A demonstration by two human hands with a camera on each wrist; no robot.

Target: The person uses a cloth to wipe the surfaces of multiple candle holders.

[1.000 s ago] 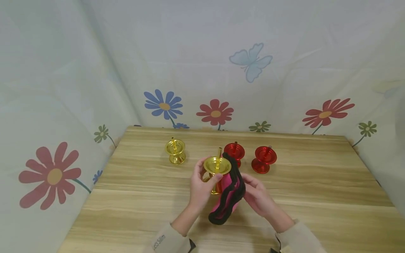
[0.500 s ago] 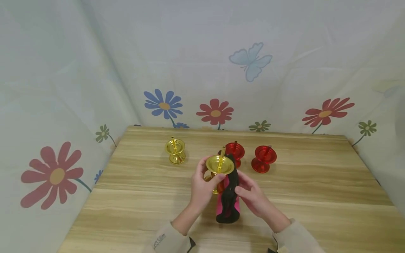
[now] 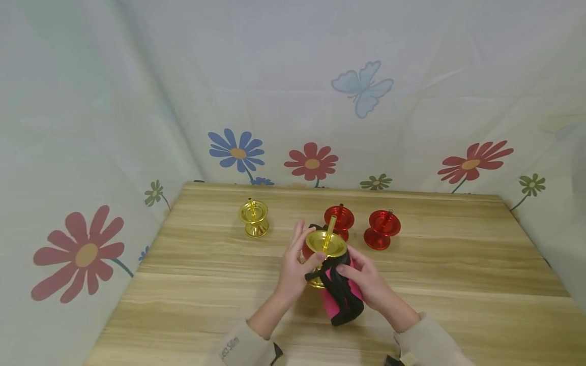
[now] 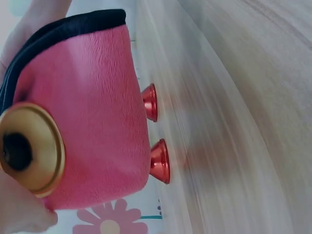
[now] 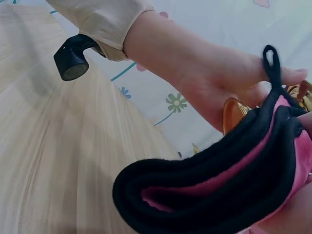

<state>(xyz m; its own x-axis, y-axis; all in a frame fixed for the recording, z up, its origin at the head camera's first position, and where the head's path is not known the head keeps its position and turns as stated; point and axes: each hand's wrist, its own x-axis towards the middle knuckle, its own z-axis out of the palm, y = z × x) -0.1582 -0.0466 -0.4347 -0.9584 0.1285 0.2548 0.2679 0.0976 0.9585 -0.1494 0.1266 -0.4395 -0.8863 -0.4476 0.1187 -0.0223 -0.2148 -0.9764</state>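
In the head view my left hand [image 3: 293, 267] holds a gold candle holder [image 3: 326, 245] upright above the table, thumb just under its dish. A pink cloth with thick black edging [image 3: 347, 300] is folded against the holder's stem, and my right hand [image 3: 370, 282] pinches it, thumb on top. From the left wrist view, the cloth [image 4: 102, 117] spreads behind the holder's round gold base [image 4: 48, 146]. The right wrist view shows the cloth [image 5: 214, 185] doubled over in layers, its black hanging loop sticking up. The holder's middle is mostly hidden.
Another gold candle holder [image 3: 254, 218] stands at the back left of the wooden table [image 3: 206, 284]. Two red candle holders stand behind my hands, one partly covered [image 3: 340, 218] and one farther right [image 3: 382, 230]. A flower-printed curtain [image 3: 274, 101] hangs behind the table.
The gold candle holder has shifted slightly right. The cloth has come round its stem, and its lower end has swung right. My left fingers have straightened somewhat.
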